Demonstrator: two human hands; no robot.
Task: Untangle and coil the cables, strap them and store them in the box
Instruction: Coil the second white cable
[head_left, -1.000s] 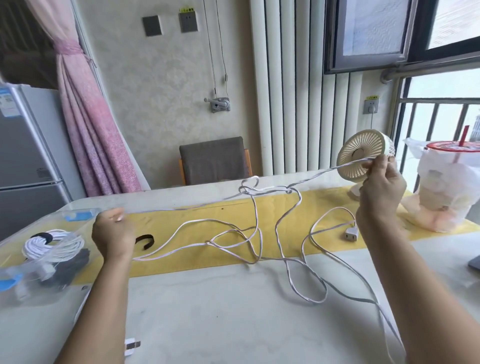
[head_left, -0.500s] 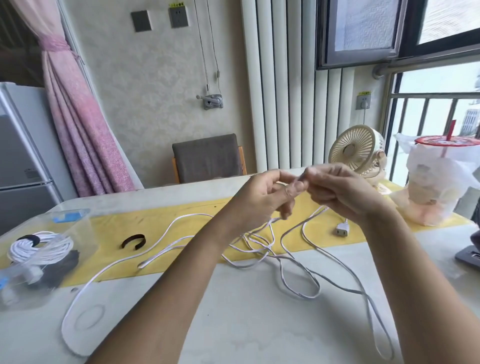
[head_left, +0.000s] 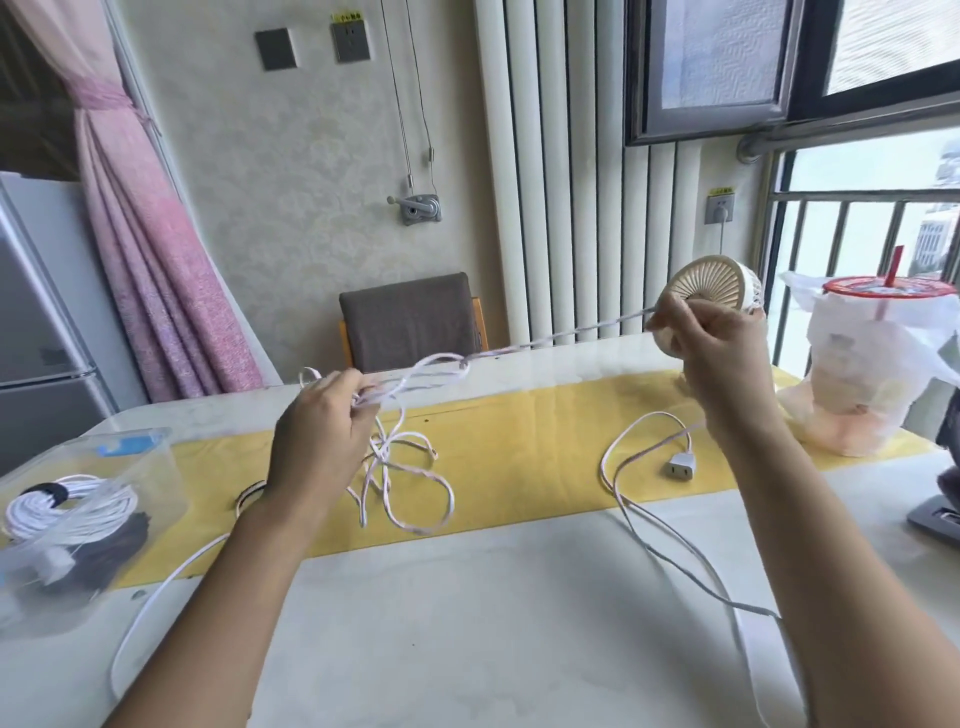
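A person's left hand (head_left: 322, 441) curls its fingers around a bunch of loops of a white cable (head_left: 545, 340), held just above the counter (head_left: 467, 623) near its middle. The right hand (head_left: 711, 348), raised higher and well apart to the right, pinches the same cable between thumb and fingertips. A twisted length of cable runs taut between the two hands, rising toward the right.

Below the left hand, several tangled loops hang down and rest on a yellow runner (head_left: 519, 431) that crosses the counter. Another run of cable curves across the runner below the right hand and ends in a two-pin plug (head_left: 680, 464) lying flat there. More cable trails toward the near edge of the counter on both sides, partly hidden by the forearms.

A black strap (head_left: 249, 493) lies on the runner, mostly hidden behind the left wrist. At the far left stands a clear plastic box (head_left: 156, 467) holding a coiled white cable bundle (head_left: 67, 506) beside a dark one. Behind the right hand stands a small cream fan (head_left: 711, 283), partly covered by the fingers. A lidded drink in a plastic bag (head_left: 872, 374) sits at the right end, and a chair (head_left: 410, 319) stands beyond the counter.
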